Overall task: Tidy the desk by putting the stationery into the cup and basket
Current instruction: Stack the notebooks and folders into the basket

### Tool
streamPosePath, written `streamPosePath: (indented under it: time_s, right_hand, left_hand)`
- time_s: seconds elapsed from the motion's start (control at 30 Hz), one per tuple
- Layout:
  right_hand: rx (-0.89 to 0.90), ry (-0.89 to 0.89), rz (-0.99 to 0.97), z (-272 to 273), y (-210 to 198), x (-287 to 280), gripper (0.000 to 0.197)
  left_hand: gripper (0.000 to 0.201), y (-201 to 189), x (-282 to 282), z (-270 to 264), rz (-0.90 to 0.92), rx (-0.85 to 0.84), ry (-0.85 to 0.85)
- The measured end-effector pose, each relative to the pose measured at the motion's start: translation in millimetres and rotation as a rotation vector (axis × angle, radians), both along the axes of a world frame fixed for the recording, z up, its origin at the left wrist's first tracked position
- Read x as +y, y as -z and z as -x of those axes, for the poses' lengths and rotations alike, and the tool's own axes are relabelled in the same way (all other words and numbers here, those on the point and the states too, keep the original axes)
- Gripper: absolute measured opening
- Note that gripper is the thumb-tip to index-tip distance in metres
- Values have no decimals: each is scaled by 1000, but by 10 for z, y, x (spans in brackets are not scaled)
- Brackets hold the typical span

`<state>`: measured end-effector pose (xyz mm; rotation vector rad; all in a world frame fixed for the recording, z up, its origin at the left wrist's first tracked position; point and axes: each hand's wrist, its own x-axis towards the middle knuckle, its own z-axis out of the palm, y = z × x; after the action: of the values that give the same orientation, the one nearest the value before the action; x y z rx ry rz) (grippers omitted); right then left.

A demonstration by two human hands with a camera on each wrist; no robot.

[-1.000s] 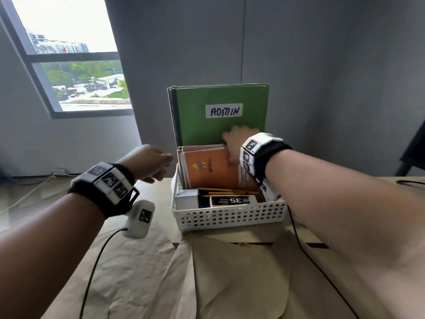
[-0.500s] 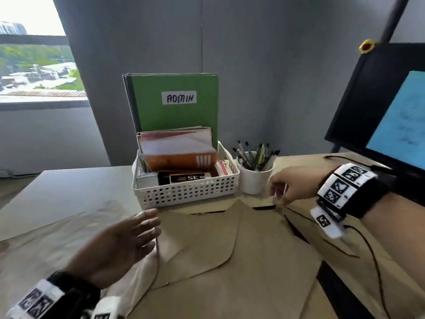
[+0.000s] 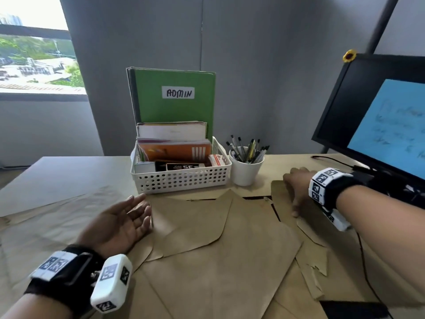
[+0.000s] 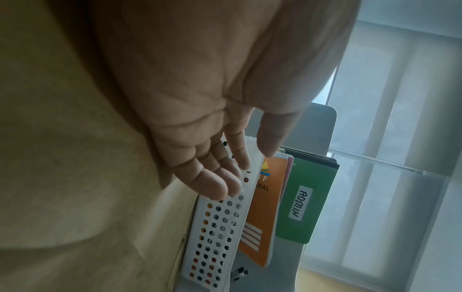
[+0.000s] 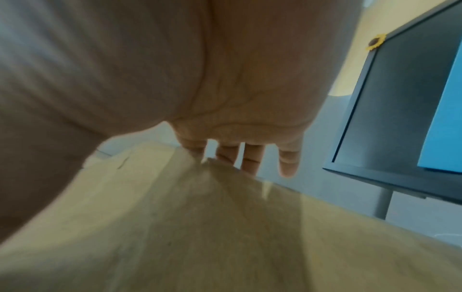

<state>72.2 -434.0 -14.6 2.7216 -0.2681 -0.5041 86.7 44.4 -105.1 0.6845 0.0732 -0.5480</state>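
Note:
A white perforated basket (image 3: 184, 179) (image 4: 220, 227) stands at the back of the desk. It holds an orange notebook (image 3: 174, 151) (image 4: 265, 207), small boxes and a green folder (image 3: 174, 97) (image 4: 307, 199) marked ADMIN. Right beside it a white cup (image 3: 245, 173) is full of pens. My left hand (image 3: 124, 217) (image 4: 220, 168) lies palm up on the brown paper in front of the basket, fingers straight, holding nothing. My right hand (image 3: 296, 189) (image 5: 240, 156) is to the right of the cup, palm down, fingers spread on the paper, nothing in it.
Crumpled brown paper sheets (image 3: 218, 249) (image 5: 200, 227) cover most of the desk. A black monitor (image 3: 379, 111) (image 5: 405, 110) with a blue sheet on it stands at the right. A black cable (image 3: 363, 261) runs from the right wrist. A window (image 3: 34, 56) is at the left.
Both hands have left the basket and come down to the desk: the left now lies palm up in front of it, the right rests on the paper right of the cup. The view swung right.

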Motion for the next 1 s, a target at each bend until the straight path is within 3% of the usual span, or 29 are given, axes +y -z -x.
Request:
streamPosePath:
  time_s: [0.07, 0.13, 0.37, 0.5, 0.6, 0.7, 0.77, 0.87, 0.93, 1.0]
  right_hand:
    - [-107, -21, -54, 68, -104, -20, 56]
    - [-176, -32, -69, 147, -289, -82, 35]
    - [-331, -29, -202, 402, -1689, -241, 29]
    - [-443, -24, -469, 553, -2406, 30, 28]
    - [-561, -57, -736, 652, -2613, 393, 32]
    - [-583, -102, -923, 692, -2556, 760, 26]
    - [-525, -59, -917, 562, -2299, 978, 17]
    - [-376, -36, -641, 192, -1599, 1230, 22]
    - [-248, -13, -498, 37, -939, 1324, 23]
    - [-173, 4, -424, 10, -348, 1390, 46]
  left_hand:
    - [85, 17, -6, -14, -12, -17, 7]
    - [84, 26, -7, -21, -18, -37, 24]
    - [87, 0, -45, -21, -56, -47, 33]
    - [89, -17, -37, 1, -61, -30, 4]
    - [89, -6, -26, -1, -51, -22, 3]
    - [88, -12, -32, 2, -52, -19, 22]
    - [87, -31, -28, -5, -50, -10, 33]
    - [82, -57, -56, 3, -87, 0, 36]
    - [55, -87, -107, 35, -122, 15, 22]
    - [45, -106, -123, 55, -183, 28, 18]
